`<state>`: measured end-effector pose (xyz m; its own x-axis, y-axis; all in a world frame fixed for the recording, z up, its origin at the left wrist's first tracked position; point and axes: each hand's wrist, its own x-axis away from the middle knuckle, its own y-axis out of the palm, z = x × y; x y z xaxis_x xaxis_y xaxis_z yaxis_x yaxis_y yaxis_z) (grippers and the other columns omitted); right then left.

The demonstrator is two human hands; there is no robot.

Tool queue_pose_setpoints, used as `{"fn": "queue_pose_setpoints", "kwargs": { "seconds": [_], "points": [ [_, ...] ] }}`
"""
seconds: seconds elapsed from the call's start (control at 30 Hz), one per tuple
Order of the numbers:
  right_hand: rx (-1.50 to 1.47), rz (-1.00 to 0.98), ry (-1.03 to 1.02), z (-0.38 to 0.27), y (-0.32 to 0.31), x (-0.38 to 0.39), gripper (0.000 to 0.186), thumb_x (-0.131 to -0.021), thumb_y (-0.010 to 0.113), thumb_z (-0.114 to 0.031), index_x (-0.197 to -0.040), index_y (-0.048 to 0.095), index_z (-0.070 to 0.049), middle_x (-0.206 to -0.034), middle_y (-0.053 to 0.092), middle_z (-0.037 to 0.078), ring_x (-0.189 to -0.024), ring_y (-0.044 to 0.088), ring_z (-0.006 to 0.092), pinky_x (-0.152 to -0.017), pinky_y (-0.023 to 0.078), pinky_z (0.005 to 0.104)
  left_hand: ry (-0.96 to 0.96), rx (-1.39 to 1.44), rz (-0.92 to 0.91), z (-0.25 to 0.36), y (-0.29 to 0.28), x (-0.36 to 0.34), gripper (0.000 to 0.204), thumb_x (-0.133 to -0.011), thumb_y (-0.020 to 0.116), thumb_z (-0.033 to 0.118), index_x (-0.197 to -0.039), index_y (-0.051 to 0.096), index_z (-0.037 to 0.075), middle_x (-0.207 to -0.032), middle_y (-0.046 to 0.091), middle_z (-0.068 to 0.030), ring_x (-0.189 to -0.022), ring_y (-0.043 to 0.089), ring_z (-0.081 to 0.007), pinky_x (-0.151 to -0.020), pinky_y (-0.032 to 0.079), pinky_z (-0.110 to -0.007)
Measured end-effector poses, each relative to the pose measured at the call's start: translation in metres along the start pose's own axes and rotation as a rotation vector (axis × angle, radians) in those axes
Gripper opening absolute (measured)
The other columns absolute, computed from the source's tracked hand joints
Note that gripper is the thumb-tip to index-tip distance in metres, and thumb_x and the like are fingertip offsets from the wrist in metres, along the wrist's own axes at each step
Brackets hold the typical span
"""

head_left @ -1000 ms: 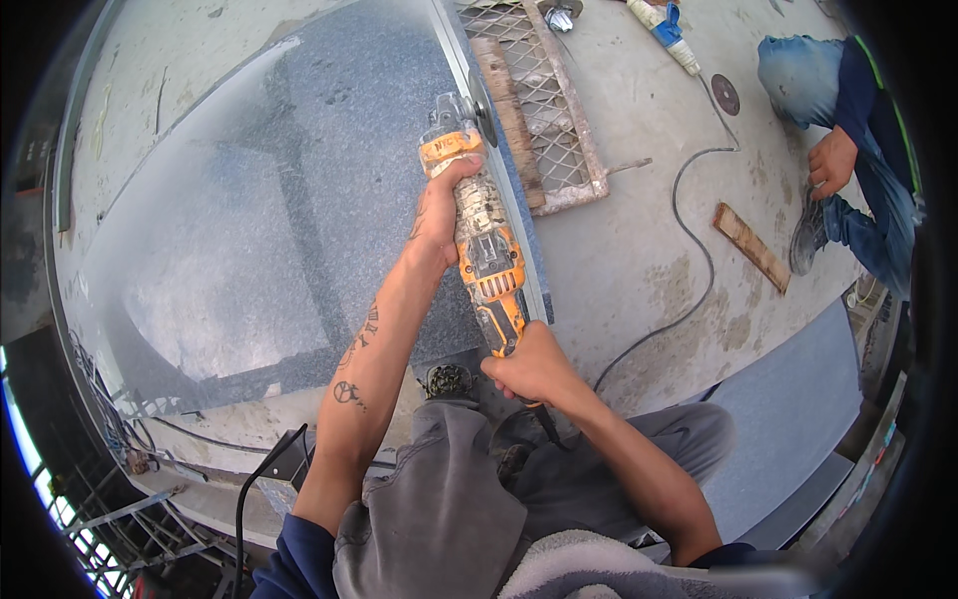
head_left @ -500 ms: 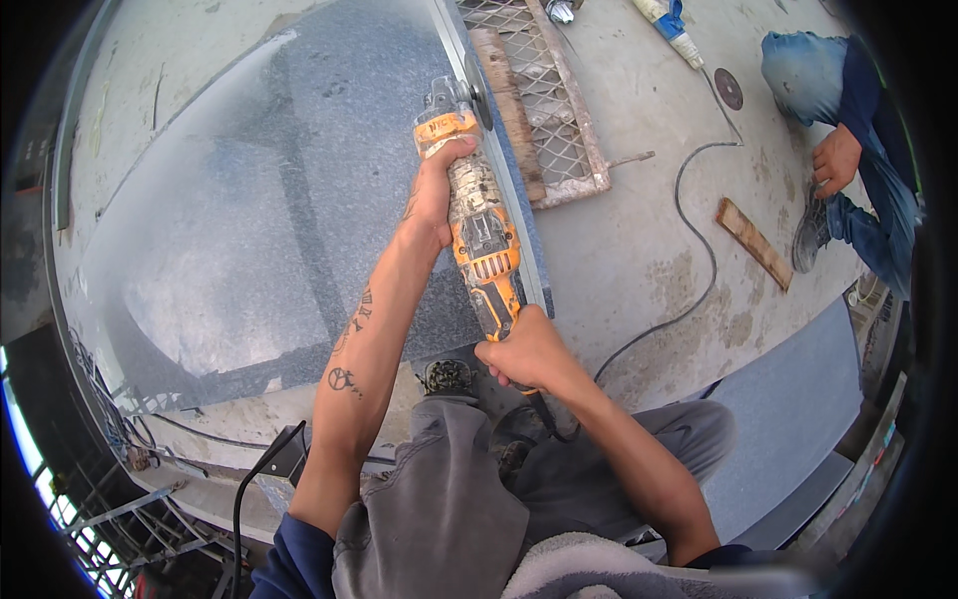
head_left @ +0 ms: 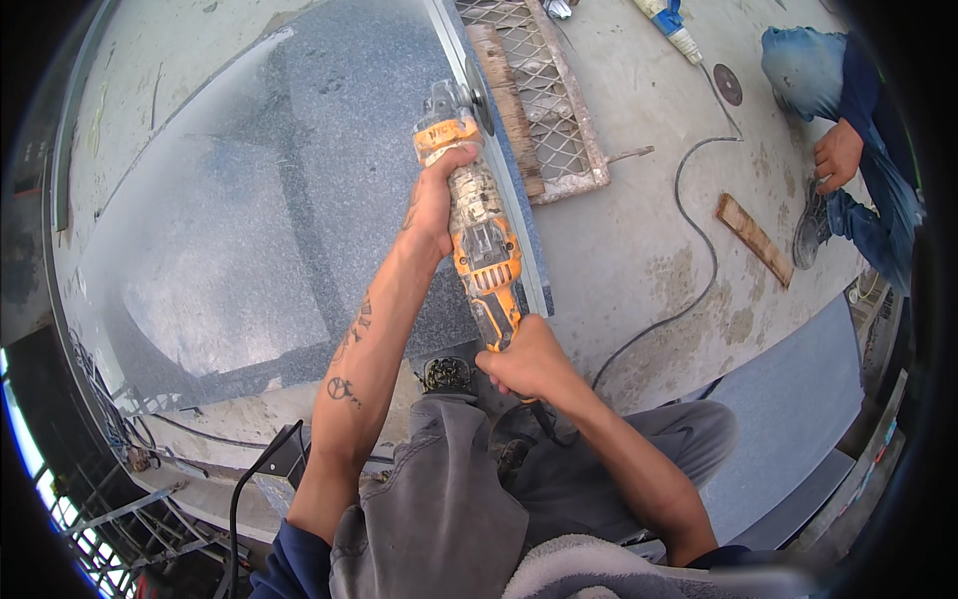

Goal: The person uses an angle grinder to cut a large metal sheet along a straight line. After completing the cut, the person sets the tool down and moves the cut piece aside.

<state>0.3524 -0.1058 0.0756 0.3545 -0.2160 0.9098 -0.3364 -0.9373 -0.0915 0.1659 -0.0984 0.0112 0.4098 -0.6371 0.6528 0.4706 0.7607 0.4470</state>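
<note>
Both of my hands grip a worn orange and black angle grinder [head_left: 483, 235] with pale tape around its body. My left hand [head_left: 436, 200] is wrapped round the taped front part, just behind the head. Farther back, my right hand [head_left: 534, 357] closes on the rear handle, where the cord leaves it. The grinder's disc [head_left: 481, 100] stands on edge at a metal straightedge [head_left: 531, 270], which runs along the right side of a speckled grey stone slab [head_left: 369, 130]. Whether the disc touches the stone cannot be made out. Pale dust and a wet-looking sheen cover much of the slab.
A metal mesh frame [head_left: 589, 150] with a wooden board [head_left: 506, 115] lies right of the slab. Beyond are a second power tool [head_left: 671, 30], its cord, a loose disc [head_left: 727, 85] and a wood strip [head_left: 753, 240]. Another person [head_left: 848, 150] crouches at right. Grey slabs [head_left: 788, 399] lie lower right.
The grinder and both my hands have shifted very slightly toward me along the straightedge. My grip is the same.
</note>
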Motion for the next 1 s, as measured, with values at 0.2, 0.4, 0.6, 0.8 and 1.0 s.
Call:
{"fn": "queue_pose_setpoints", "kwargs": {
  "seconds": [0.2, 0.4, 0.6, 0.8, 1.0],
  "points": [
    [0.016, -0.003, 0.009, 0.002, 0.001, 0.002, 0.017, -0.076, 0.067, -0.008, -0.066, 0.061, 0.004, -0.058, 0.063, 0.011, -0.048, 0.063, 0.0164, -0.045, 0.048, 0.0298, -0.028, 0.008, 0.009, -0.001, 0.0, 0.004, 0.05, -0.089, 0.06, 0.033, -0.121, 0.049, -0.004, -0.083, 0.064, -0.0145, -0.064, 0.069, -0.021, -0.055, 0.062, -0.033],
    [0.015, 0.006, 0.002, 0.006, 0.002, 0.003, 0.017, -0.076, 0.067, -0.008, -0.066, 0.06, 0.003, -0.058, 0.064, 0.01, -0.049, 0.063, 0.0158, -0.045, 0.048, 0.0296, -0.047, 0.028, 0.014, -0.003, -0.001, 0.006, 0.049, -0.088, 0.061, 0.031, -0.121, 0.049, -0.004, -0.084, 0.065, -0.0151, -0.065, 0.069, -0.0213, -0.056, 0.062, -0.035],
    [-0.009, 0.021, 0.009, 0.01, 0.004, 0.003, 0.021, -0.075, 0.069, -0.012, -0.066, 0.059, 0.005, -0.055, 0.061, 0.012, -0.045, 0.061, 0.0185, -0.042, 0.046, 0.0321, -0.049, 0.045, 0.035, -0.007, -0.001, 0.007, 0.049, -0.087, 0.063, 0.032, -0.119, 0.051, -0.004, -0.084, 0.065, -0.0141, -0.068, 0.068, -0.0207, -0.059, 0.062, -0.035],
    [0.02, 0.01, 0.019, 0.012, 0.004, 0.005, 0.017, -0.076, 0.067, -0.008, -0.065, 0.06, 0.002, -0.056, 0.062, 0.009, -0.048, 0.062, 0.0149, -0.043, 0.047, 0.0288, -0.053, 0.076, -0.004, -0.01, -0.004, 0.007, 0.045, -0.087, 0.062, 0.032, -0.115, 0.052, -0.003, -0.082, 0.065, -0.0134, -0.065, 0.069, -0.0206, -0.056, 0.062, -0.034],
    [0.004, 0.014, 0.014, 0.016, 0.005, 0.007, 0.023, -0.075, 0.07, -0.013, -0.064, 0.06, 0.005, -0.056, 0.062, 0.013, -0.045, 0.061, 0.0198, -0.042, 0.046, 0.0349, -0.095, 0.049, 0.011, -0.012, -0.006, 0.011, 0.054, -0.086, 0.066, 0.03, -0.125, 0.05, -0.004, -0.095, 0.067, -0.0144, -0.076, 0.07, -0.0215, -0.066, 0.062, -0.037]
  ]
}}
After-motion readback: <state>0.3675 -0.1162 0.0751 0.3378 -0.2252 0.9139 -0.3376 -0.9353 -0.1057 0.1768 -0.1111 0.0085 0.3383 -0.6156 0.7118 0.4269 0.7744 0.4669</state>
